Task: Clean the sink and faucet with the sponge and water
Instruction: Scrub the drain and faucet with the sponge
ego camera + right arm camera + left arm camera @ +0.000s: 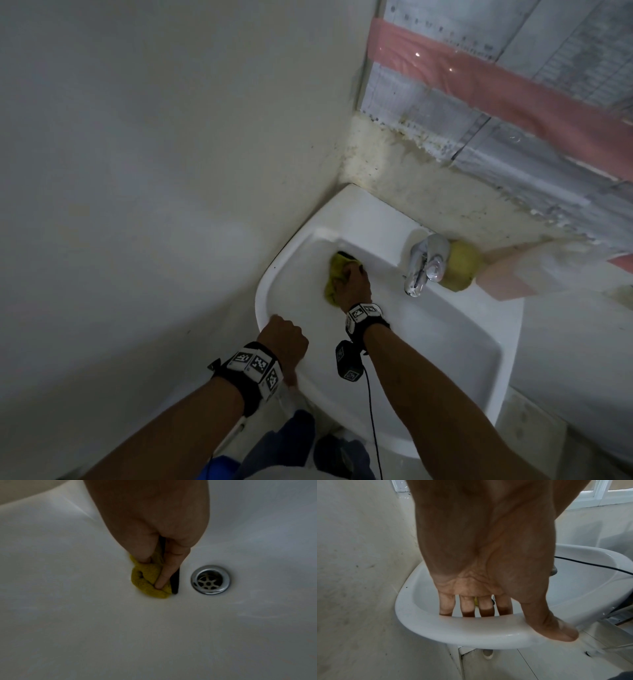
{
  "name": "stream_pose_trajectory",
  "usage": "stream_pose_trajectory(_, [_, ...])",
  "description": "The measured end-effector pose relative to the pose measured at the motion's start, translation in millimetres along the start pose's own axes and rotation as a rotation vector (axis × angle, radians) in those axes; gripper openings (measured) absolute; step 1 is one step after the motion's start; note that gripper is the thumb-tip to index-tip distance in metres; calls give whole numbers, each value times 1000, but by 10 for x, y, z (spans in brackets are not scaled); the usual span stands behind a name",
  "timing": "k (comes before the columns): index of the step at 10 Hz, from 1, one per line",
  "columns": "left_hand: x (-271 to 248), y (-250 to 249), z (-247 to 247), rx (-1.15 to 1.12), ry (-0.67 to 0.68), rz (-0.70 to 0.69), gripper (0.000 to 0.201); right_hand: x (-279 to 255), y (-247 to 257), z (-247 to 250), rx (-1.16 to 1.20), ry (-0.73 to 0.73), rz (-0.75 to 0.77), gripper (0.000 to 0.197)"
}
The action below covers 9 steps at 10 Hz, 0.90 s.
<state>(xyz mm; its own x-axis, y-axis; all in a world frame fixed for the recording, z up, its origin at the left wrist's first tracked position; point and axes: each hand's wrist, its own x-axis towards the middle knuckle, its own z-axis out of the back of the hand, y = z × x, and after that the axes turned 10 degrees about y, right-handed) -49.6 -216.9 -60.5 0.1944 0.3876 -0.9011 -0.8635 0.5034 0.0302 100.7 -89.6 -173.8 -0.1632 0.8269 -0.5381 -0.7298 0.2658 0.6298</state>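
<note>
R hand (154, 536): grips yellow sponge (149, 582), pressed on sink (445, 342) basin beside drain (210, 579).
L hand (481, 561): fingers curled over sink's front rim, thumb outside.

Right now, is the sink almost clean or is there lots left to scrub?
Done: hard to tell; the basin looks white, no suds or running water show. In hand: the right hand presses the yellow sponge on the sink bowl beside the drain, while the left hand grips the rim. Left: the faucet, untouched now.
</note>
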Motion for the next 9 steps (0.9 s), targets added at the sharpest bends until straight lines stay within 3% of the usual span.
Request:
stream_pose_trajectory(3, [-34, 23, 8, -47, -31, -22, 73, -273, -722, 373, -472, 91, -178, 56])
stream_pose_trajectory(5, [-38, 15, -15, -64, -40, -27, 70, -288, -706, 238, -589, 134, -293, 61])
stream_pose_trajectory(6, [-32, 22, -14, -66, -42, -30, 73, -336, -755, 272, -672, 289, -220, 68])
stream_pose_trajectory(7, [-36, 20, -10, -72, -37, -31, 77, -367, -920, 436, -857, 334, -204, 81])
stream_pose_trajectory(9, [-39, 36, 45, -75, -30, -24, 77, -410, -818, 306, -687, 261, -165, 69])
